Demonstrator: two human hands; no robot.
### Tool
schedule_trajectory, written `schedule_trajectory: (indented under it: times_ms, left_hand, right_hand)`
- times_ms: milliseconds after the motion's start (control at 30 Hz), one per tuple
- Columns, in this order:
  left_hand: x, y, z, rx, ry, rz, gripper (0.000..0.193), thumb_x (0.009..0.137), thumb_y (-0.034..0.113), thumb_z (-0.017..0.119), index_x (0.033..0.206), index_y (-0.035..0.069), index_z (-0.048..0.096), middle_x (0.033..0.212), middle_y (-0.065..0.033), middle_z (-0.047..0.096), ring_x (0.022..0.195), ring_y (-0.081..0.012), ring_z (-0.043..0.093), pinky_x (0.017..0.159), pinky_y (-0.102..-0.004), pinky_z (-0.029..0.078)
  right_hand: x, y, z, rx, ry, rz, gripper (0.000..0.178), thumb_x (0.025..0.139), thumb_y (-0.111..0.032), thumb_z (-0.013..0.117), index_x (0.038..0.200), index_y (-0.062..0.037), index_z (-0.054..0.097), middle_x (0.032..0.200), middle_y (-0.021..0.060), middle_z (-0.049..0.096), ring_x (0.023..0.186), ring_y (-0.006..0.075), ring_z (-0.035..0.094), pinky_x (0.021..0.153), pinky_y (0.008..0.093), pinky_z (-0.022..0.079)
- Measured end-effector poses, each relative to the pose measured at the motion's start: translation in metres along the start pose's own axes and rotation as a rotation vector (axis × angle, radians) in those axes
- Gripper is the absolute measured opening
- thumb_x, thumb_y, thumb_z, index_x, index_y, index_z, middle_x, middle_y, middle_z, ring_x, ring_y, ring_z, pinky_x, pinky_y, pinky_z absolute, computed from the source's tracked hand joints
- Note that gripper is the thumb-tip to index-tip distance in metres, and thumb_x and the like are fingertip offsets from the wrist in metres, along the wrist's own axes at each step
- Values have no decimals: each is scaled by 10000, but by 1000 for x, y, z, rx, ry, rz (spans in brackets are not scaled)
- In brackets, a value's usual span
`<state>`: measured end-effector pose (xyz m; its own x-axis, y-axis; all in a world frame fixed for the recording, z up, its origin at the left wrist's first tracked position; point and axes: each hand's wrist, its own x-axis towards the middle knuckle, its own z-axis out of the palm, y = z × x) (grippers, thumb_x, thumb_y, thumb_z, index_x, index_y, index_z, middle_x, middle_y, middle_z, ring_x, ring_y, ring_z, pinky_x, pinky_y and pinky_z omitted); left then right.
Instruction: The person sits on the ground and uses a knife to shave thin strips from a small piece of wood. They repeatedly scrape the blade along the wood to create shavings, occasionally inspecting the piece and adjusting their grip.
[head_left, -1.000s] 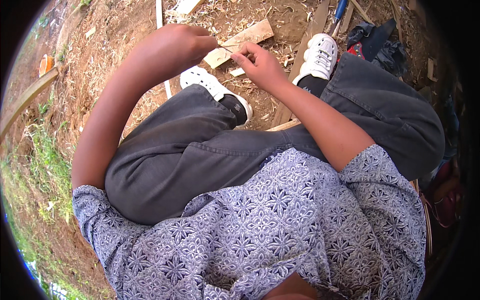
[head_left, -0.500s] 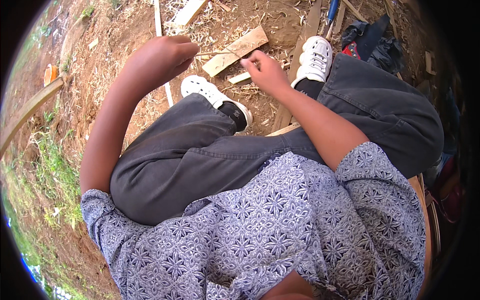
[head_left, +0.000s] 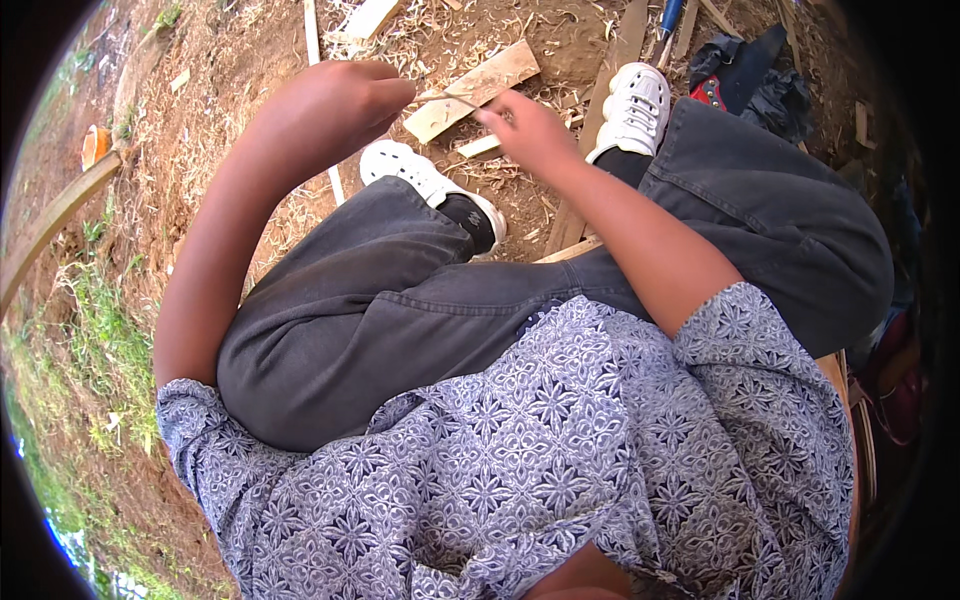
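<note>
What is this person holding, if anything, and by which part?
A thin strip: the left hand grips it near one end. The right hand seems to pinch the other, but the contact is too small to be sure.

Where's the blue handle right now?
In the head view, the blue handle is at the top edge, right of centre, just beyond the right-hand white shoe.

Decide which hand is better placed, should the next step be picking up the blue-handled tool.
Probably the right hand: it is nearer the tool, which lies beyond the right shoe. The left hand is farther away and seems closed on a thin strip.
</note>
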<state>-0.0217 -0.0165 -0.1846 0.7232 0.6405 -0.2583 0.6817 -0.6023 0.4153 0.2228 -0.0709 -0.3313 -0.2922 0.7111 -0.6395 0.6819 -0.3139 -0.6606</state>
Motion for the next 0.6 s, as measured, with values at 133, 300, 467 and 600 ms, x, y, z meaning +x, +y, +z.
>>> schedule_trajectory:
  times_ms: [133,300,467,600]
  left_hand:
    - [-3,-5,-1,0,6,6,176,864,85,658,786,32,510,746,-98,557,666,-314,625,595,-434,509]
    - [-2,-2,1,12,-4,-7,180,860,81,662,784,33,507,749,-101,558,674,-317,628,601,-440,507]
    - [-5,-1,1,9,13,2,185,856,75,663,776,31,501,746,-103,555,670,-312,626,597,-439,505]
    - [-1,-4,3,8,-13,3,190,852,64,659,772,31,490,732,-102,541,663,-312,616,595,-438,501]
  right_hand:
    - [7,83,1,-85,-33,190,362,968,-438,644,1041,-84,664,889,134,712,840,273,694,755,415,518]
    - [-6,-23,8,275,-27,-105,360,970,-411,671,1011,-55,646,739,67,648,665,160,615,635,354,478]
    - [-6,-23,6,256,-45,-114,341,943,-434,669,1006,-99,679,777,102,695,733,239,675,674,395,494]
    - [6,11,6,33,-24,-53,363,954,-450,655,1034,-96,665,845,122,708,811,275,688,734,429,509]
